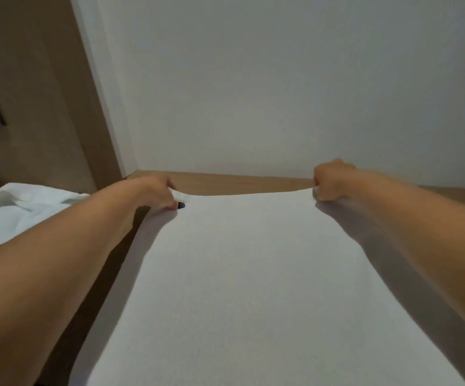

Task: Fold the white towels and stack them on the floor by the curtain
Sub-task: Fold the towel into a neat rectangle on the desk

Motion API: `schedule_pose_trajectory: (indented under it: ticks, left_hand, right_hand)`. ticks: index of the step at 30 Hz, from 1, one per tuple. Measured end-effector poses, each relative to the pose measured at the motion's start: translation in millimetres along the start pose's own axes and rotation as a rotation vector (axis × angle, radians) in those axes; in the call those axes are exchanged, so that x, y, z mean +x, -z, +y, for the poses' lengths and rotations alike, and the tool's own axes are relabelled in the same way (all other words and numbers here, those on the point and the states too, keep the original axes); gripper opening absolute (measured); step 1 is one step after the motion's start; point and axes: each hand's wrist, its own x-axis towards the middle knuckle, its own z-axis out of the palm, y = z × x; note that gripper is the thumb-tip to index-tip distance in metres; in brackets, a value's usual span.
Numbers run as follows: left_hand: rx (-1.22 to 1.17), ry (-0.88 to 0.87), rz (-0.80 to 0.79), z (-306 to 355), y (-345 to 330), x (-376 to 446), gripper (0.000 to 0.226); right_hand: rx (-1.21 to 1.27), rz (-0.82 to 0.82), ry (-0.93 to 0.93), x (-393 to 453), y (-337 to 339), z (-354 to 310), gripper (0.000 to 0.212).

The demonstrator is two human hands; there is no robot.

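1. A white towel (253,274) lies spread flat on the wooden floor (239,182), reaching from the near bottom edge to just short of a white wall (281,79).
2. The left hand (160,192) grips the towel's far left corner, fingers curled over the edge, one dark-painted nail showing on the cloth.
3. The right hand (333,181) is balled round the far right corner, with the hem running taut between the two hands.
4. Both bare forearms stretch forward along the towel's sides and cast shadows on it.
5. A heap of crumpled white towels (16,213) lies to the left, beside the left arm.
6. A brown wood-look panel (30,93) stands at far left with a dark rectangle on it, possibly a switch plate; it is too blurred to tell.
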Motion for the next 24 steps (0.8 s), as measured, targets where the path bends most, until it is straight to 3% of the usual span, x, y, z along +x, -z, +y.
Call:
schedule_pose_trajectory:
  ticks: [5,9,11,15,18,20,24]
  left_hand:
    - [0.175,-0.083,0.083,22,6,10,0.016]
    - [0.206,-0.092,0.232,29,6,14,0.022]
    - [0.143,-0.074,0.315,28,6,16,0.024]
    - [-0.05,-0.068,0.479,23,4,16,0.014]
    - [-0.188,-0.096,0.523,18,7,12,0.006]
    - [-0.281,-0.096,0.551,16,11,7,0.009]
    - [-0.419,-0.133,0.634,11,21,-3,0.013]
  right_hand:
    - [0.047,-0.066,0.075,9,2,-1,0.025]
    - [0.019,0.006,0.113,10,9,5,0.019]
    - [0.042,0.035,0.137,8,9,11,0.011]
    - [0.139,0.127,0.192,3,6,24,0.019]
    - [0.176,0.166,0.206,-2,7,31,0.015]
    - [0.121,0.244,0.176,-3,9,34,0.015]
    - [0.067,0.556,0.063,-11,25,33,0.013]
